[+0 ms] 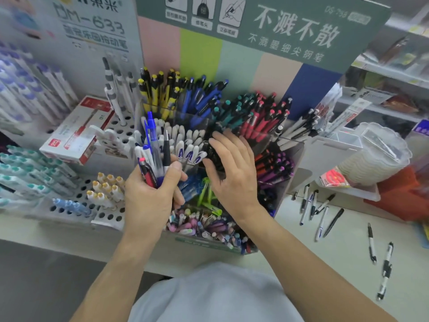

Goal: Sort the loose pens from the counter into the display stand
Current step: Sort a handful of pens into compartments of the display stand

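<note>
At centre frame the left hand (148, 194) grips a bundle of slim plastic pens (152, 154), the right hand (228, 168) presses relaxed fingers on black pens (212, 154) in the clear stand (287, 163) on the pale smooth counter (348, 263).

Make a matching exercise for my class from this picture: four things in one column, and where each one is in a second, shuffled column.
Things
1. yellow pens
2. red box
3. loose pens
4. pen bundle

Places
A. flat on the counter, right of the stand
B. gripped in the left hand
C. back row of the stand, far left
D. lying on the white holed rack, left of the stand

Pairs: 1-C, 2-D, 3-A, 4-B
</note>
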{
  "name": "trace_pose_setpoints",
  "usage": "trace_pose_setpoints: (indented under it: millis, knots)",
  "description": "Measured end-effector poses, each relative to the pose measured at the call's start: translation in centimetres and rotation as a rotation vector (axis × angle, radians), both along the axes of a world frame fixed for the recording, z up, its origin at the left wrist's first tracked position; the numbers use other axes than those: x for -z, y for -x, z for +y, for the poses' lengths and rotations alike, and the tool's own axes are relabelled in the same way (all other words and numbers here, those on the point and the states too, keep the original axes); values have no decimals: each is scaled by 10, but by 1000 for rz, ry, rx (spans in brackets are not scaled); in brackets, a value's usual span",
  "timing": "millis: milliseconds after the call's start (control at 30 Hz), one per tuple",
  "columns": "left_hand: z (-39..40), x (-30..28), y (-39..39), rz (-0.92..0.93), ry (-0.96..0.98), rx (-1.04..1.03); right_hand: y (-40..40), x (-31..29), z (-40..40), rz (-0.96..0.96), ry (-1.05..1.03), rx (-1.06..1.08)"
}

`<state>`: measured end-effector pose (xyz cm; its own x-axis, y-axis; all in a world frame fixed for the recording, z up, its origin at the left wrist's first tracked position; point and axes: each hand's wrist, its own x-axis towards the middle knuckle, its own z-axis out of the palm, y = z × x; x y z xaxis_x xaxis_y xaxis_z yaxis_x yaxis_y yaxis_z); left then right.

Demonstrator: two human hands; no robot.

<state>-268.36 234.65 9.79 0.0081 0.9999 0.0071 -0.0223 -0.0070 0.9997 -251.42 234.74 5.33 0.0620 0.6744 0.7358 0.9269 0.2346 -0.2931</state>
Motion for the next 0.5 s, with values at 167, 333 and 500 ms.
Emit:
trace_pose_setpoints:
  millis: [167, 333, 500]
  knots:
    - [-15, 2, -7, -211, 194, 142, -6, 0, 14, -130, -51, 57]
    - [-25, 7, -3, -266, 293, 116, 11, -2, 17, 16, -49, 3]
    - [-35, 1, -1, -357, 425, 234, 5, -10, 20, 26, -26, 62]
